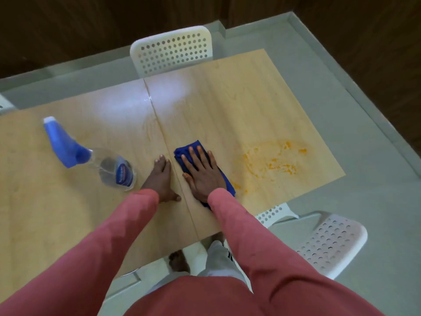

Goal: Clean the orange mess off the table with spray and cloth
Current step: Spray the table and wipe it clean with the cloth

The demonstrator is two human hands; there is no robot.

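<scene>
A folded blue cloth [182, 151] lies on the light wooden table [227, 99], just right of the table's centre seam. My right hand [201, 171] presses flat on the cloth with fingers spread. An orange smear [271, 160] with wet streaks and small lumps covers the table to the right of the cloth, and a few orange specks touch the cloth's lower right edge. My left hand [160, 181] rests on the bare table left of the seam, holding nothing. A clear spray bottle [91, 155] with a blue trigger head stands to the left of that hand.
A white perforated chair [173, 51] stands at the far side of the table. Another white chair [330, 242] is at the near right corner. The grey floor [364, 110] surrounds the table. Light glares on the tabletop near the seam's far end.
</scene>
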